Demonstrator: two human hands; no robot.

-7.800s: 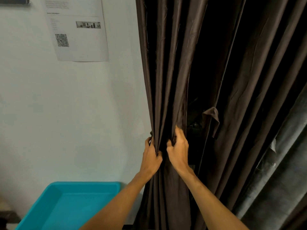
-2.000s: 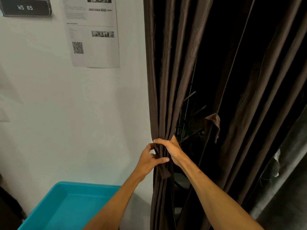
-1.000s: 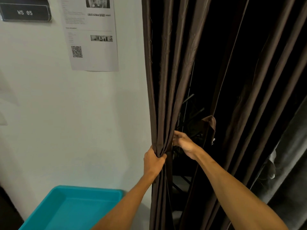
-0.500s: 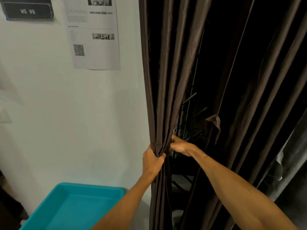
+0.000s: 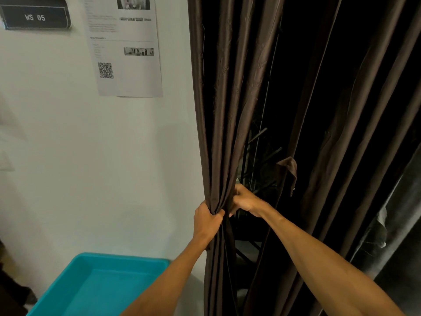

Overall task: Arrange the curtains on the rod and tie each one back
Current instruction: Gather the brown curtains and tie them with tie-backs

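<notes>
- Teal plastic tub below and left of the left hand; bare teal floor inside.
- Brown curtain bunched narrow, gripped in the left hand's curled fingers.
- Right hand just beside and slightly higher, clutching the bundle's right side.
- Loose brown fabric tab hanging up-right of the right hand.

Brown curtain of faintly glossy creased cloth; smooth turquoise plastic tub; matt paper notice
</notes>
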